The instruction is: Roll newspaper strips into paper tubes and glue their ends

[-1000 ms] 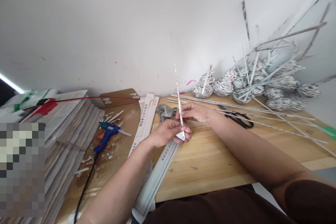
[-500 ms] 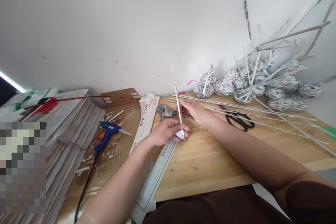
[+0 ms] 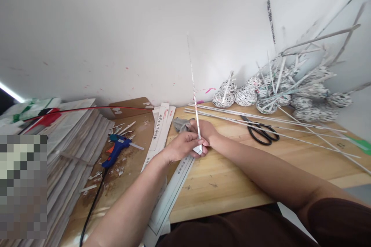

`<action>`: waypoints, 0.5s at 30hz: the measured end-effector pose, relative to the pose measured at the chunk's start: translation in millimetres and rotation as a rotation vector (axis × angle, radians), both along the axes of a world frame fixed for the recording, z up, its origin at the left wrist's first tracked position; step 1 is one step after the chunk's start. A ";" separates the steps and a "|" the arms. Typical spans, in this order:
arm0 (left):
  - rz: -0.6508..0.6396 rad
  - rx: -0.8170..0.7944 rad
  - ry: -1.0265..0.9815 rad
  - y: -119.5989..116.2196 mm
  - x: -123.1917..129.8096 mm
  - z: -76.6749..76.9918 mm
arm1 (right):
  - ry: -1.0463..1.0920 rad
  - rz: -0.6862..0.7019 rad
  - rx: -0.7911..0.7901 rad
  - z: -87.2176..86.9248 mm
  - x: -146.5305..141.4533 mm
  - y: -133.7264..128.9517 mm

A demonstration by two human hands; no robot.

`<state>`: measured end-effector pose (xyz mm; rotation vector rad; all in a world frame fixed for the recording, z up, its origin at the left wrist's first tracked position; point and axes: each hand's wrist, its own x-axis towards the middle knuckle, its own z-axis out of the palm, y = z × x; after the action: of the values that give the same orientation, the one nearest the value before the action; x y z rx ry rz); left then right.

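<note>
Your left grip pinches the paper stick by its lower end above the surface, your right grip behind it too hidden to tell, and any slackening could let the stick unwind.

A glue gun, scissors and woven paper forms (plus scraps) mark a craft workshop.

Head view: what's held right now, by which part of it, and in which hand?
The left hand pinches the thin paper tube near its lower end. Whether the right hand grips anything can't be told; its fingers are largely hidden.
</note>
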<state>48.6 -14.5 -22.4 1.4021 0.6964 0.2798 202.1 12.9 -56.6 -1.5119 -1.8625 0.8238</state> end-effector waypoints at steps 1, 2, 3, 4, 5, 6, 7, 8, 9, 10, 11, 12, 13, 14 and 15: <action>0.002 0.000 -0.003 0.4 -0.2 -0.8 | 0.018 -0.008 0.011 0.3 0.9 -0.2; 0.006 0.002 -0.006 0.9 -0.3 -1.6 | 0.049 -0.006 0.031 0.4 2.6 -0.2; 0.011 0.004 -0.010 1.3 -0.2 -2.4 | 0.087 0.003 0.060 0.5 5.1 0.2; 0.017 0.005 -0.014 1.6 -0.1 -3.0 | 0.123 0.019 0.095 0.8 8.3 0.9; 0.023 0.004 -0.015 1.8 0.1 -3.4 | 0.154 0.033 0.125 1.4 12.1 2.0; 0.030 0.000 -0.013 2.0 0.3 -3.4 | 0.183 0.029 0.141 2.7 16.2 3.6; 0.038 -0.006 -0.007 2.1 0.6 -3.2 | 0.215 0.009 0.134 4.7 20.3 5.4; 0.045 -0.010 -0.001 2.1 0.7 -2.8 | 0.262 -0.021 0.108 7.3 24.0 7.3; 0.050 -0.014 0.007 2.1 0.8 -2.3 | 0.324 -0.050 0.068 10.5 27.2 9.3; 0.055 -0.015 0.013 2.1 0.8 -1.7 | 0.396 -0.081 0.036 13.9 29.7 11.0; 0.057 -0.012 0.015 2.0 0.7 -1.2 | 0.464 -0.108 0.024 17.2 31.5 12.4; 0.054 -0.009 0.012 1.8 0.5 -0.9 | 0.515 -0.126 0.042 20.1 32.6 13.3; 0.048 -0.006 0.006 1.6 0.3 -0.8 | 0.535 -0.128 0.085 22.1 33.3 13.6; 0.042 -0.005 0.000 1.4 0.1 -0.8 | 0.512 -0.116 0.144 23.0 33.4 13.2; 0.035 -0.005 -0.004 1.1 0.0 -0.9 | 0.447 -0.082 0.211 22.9 33.3 12.3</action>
<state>48.6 -13.4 -23.3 1.3851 0.7186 0.3083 235.4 25.2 -33.7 -1.1532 -1.4943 0.8194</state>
